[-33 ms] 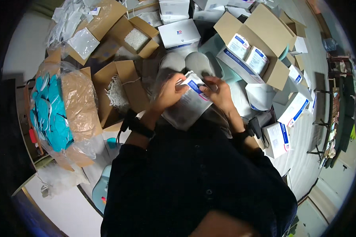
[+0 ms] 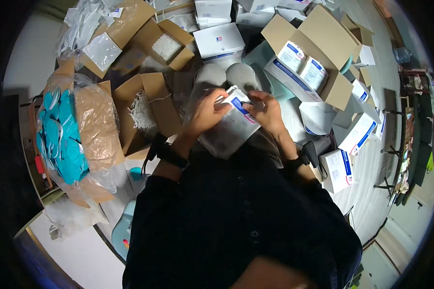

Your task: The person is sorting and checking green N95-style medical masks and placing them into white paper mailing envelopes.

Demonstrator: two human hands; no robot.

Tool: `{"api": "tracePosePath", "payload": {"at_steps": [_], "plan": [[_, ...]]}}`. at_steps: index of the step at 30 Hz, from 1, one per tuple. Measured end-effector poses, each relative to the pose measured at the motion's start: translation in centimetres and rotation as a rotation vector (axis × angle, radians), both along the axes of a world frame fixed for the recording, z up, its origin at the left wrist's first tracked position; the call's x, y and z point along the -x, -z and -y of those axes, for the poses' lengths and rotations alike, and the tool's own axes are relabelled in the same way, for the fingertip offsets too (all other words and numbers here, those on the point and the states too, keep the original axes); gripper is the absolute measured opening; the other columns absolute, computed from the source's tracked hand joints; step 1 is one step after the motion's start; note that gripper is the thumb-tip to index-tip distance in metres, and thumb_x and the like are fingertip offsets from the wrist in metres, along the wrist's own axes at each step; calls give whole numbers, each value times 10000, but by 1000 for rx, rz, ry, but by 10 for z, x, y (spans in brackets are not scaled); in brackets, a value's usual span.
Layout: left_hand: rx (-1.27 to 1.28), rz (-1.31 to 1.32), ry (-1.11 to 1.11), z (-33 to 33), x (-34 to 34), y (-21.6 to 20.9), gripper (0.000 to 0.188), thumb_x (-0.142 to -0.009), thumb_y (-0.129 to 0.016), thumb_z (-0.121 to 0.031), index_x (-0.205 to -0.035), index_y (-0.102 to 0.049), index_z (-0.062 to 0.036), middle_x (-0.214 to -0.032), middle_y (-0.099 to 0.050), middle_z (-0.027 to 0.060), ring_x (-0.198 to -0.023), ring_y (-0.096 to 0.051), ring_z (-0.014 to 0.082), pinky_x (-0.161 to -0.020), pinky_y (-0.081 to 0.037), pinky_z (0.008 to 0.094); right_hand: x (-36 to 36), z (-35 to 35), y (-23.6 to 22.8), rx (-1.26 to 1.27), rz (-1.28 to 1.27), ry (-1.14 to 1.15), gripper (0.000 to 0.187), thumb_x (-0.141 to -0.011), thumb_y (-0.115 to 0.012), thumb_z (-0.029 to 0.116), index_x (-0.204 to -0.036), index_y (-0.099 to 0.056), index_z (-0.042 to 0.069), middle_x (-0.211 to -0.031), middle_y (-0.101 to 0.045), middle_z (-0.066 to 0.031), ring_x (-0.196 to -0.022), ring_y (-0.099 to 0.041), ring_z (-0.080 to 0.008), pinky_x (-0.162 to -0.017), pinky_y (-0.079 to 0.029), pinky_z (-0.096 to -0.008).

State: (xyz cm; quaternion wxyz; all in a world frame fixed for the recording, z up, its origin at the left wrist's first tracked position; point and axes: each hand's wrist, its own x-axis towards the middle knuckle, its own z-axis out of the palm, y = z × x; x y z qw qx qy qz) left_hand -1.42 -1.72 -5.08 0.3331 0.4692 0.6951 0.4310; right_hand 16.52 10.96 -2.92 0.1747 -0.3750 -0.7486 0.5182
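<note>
A white flat packet (image 2: 239,111) with a blue and pink printed label lies over my lap, tilted. My left hand (image 2: 208,113) grips its upper left edge, with thumb and fingers closed on it. On the packet's right edge, my right hand (image 2: 267,114) is closed too, its thumb pressed on the front near the blue label. Paler wrapping at the packet's lower end (image 2: 225,139) hangs between my forearms. Dark bands sit on both wrists. What lies behind the packet is hidden.
At right, an open carton (image 2: 341,91) holds similar packets (image 2: 314,73), with white boxes (image 2: 337,171) beyond it. On the left, a plastic-lined carton (image 2: 99,123) holds teal masks (image 2: 62,137). Nearer stand cartons of white cords (image 2: 143,115) and white pieces (image 2: 166,47). A closed white box (image 2: 219,41) stands ahead.
</note>
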Motion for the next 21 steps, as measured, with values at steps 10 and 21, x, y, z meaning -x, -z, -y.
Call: {"api": "tracePosePath", "payload": {"at_steps": [10,21], "plan": [[-107,157,-18,5,1,10,335,-740,-766,-188,-993,-615,-30,-1136,-608,168,-1070,-585,308,-907,-454,373,3,0,-4,180,-76,-126,225,-744,-751,-8,-926,-619,-21,-946,-637,-72,-846,-606,-132,-767,-489,-257],[-57,180,35,4,4,-3,298,-908,-625,-248,-993,-637,38,-1110,-608,138,-987,-583,172,-835,-463,301,-8,6,-8,633,-254,-164,205,-808,-651,-78,-994,-615,1,-938,-657,-26,-859,-597,-94,-781,-476,-231]]}}
